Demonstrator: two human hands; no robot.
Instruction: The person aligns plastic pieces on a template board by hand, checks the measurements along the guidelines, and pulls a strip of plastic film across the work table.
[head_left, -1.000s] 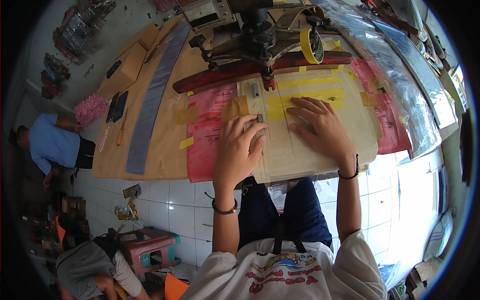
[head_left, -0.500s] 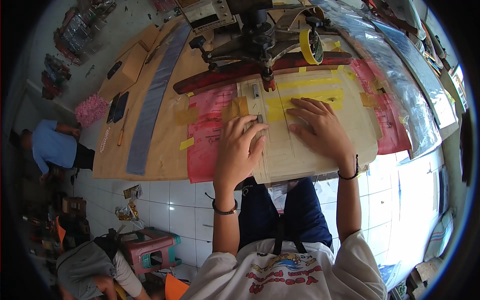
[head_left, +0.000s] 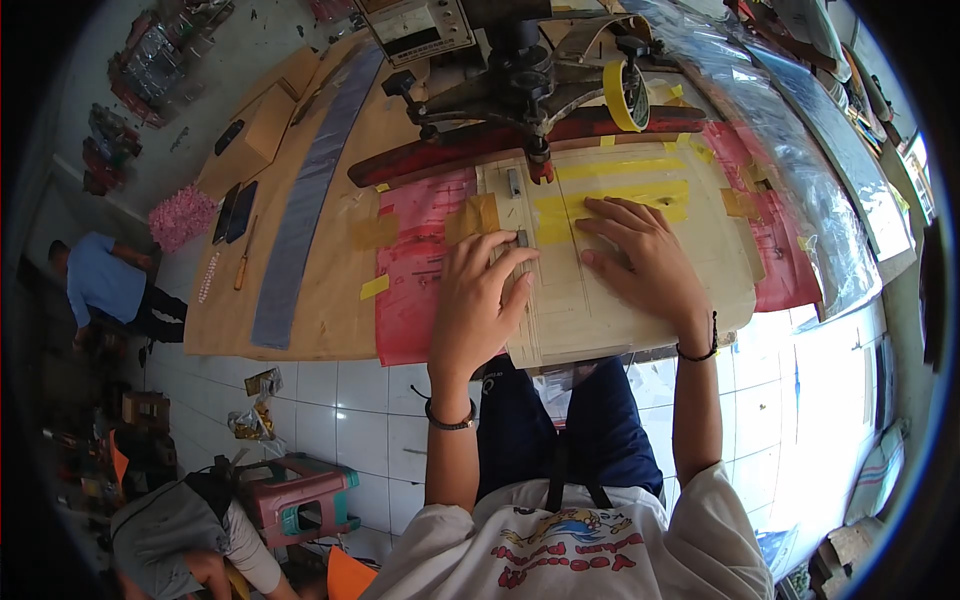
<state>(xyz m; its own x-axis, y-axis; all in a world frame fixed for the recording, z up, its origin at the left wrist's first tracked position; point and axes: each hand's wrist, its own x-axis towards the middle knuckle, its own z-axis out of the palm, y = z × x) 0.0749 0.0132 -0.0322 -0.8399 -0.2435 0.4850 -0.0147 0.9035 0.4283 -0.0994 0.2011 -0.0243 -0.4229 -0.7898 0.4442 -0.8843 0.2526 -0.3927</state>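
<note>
My left hand (head_left: 475, 295) rests at the left edge of a beige taped sheet (head_left: 640, 310), its fingertips at a small grey metal block (head_left: 522, 239). Whether the fingers grip the block or only touch it is unclear. My right hand (head_left: 645, 260) lies flat on the sheet with fingers spread, near yellow tape (head_left: 660, 194). A second small metal block (head_left: 514, 183) sits farther up the same strip. Red film (head_left: 405, 290) lies under and left of my left hand. Above the sheet is a black and red metal frame (head_left: 539, 160).
A roll of yellow tape (head_left: 626, 96) hangs on the frame. Two phones (head_left: 235, 212), a screwdriver (head_left: 241, 268) and a long grey strip (head_left: 312, 210) lie on the table's left side. Two other people (head_left: 110, 280) are at the left, near a stool (head_left: 300, 500).
My hands have stayed in place. The person in blue at the left has changed posture and shifted slightly.
</note>
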